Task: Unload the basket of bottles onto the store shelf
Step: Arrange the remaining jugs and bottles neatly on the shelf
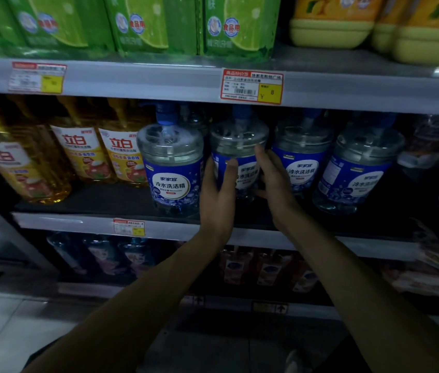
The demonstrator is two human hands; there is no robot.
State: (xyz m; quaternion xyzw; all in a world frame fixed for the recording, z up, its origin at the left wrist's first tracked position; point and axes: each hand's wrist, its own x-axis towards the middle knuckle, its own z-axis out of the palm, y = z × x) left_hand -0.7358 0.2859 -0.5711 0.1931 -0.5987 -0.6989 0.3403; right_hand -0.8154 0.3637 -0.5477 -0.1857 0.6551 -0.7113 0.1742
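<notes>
A clear bottle with a blue label and blue pump stands on the middle shelf, second in a row of similar bottles. My left hand grips its left side, thumb across the label. My right hand presses against its right side, fingers pointing up. Another blue-label bottle stands just to the left, nearer the shelf edge. Two more stand to the right. The basket is out of view.
Yellow detergent bottles fill the left of the same shelf. Green packs and yellow jugs sit on the shelf above, its front rail carrying a price tag. A lower shelf holds dark bottles. Tiled floor lies at lower left.
</notes>
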